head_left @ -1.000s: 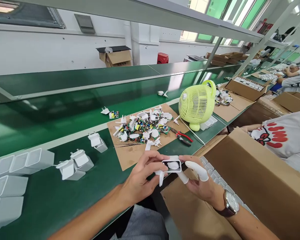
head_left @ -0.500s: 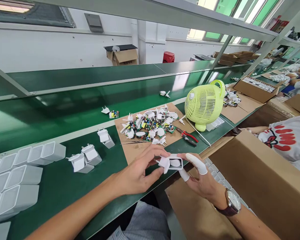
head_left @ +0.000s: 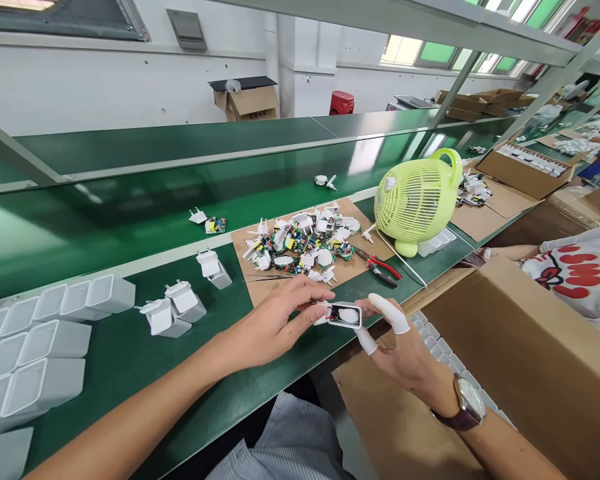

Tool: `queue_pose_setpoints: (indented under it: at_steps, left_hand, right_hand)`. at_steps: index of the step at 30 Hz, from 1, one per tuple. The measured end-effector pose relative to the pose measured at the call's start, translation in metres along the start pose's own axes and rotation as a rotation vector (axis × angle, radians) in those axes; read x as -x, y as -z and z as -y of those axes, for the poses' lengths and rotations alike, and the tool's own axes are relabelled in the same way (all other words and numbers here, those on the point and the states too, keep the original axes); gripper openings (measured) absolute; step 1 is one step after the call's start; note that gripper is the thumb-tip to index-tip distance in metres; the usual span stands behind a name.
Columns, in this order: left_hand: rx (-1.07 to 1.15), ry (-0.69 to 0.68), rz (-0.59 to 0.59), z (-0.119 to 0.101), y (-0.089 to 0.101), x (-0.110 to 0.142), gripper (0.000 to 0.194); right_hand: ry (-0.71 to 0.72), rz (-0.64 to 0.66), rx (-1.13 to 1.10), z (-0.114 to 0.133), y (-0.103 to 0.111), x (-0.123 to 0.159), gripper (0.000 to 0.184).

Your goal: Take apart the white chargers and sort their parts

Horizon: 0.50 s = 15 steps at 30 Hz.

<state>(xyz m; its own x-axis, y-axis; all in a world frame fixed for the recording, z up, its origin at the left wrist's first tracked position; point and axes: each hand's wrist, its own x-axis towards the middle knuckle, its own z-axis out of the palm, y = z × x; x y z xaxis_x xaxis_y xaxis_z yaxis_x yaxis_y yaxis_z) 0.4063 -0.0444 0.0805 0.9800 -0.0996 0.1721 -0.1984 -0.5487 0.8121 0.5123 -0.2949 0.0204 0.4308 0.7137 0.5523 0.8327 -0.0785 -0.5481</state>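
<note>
There are two bare hands: one left hand (head_left: 283, 323) and one right hand (head_left: 405, 353). They have one open white plastic case (head_left: 347, 316) and one small white plastic piece (head_left: 322, 320). The right hand has two white finger covers (head_left: 391, 315), and there is one round watch (head_left: 472, 399) with a brown strap. The green bench (head_left: 130, 373) has three white plastic cases with flaps sticking up (head_left: 186, 305), and at least ten open white plastic cases (head_left: 63, 341). I count one lime-green plastic fan (head_left: 415, 200) and one pair of red-and-black pliers (head_left: 373, 262). The pile of white plugs and green circuit boards (head_left: 305, 241) is too mixed up to count.
</note>
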Motion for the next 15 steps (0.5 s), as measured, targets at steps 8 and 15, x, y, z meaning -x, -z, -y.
queue_pose_setpoints:
  at_steps: [8, 15]
  left_hand:
    - [0.056, 0.045, -0.03, -0.0039, -0.0031, -0.0058, 0.032]
    - [0.066, 0.032, -0.026, -0.0063, -0.0054, -0.0039, 0.036]
  right_hand:
    - [-0.051, -0.033, -0.035, -0.0046, -0.0036, 0.0018, 0.075]
    - [-0.099, -0.048, -0.037, -0.0031, -0.0056, 0.0014, 0.069]
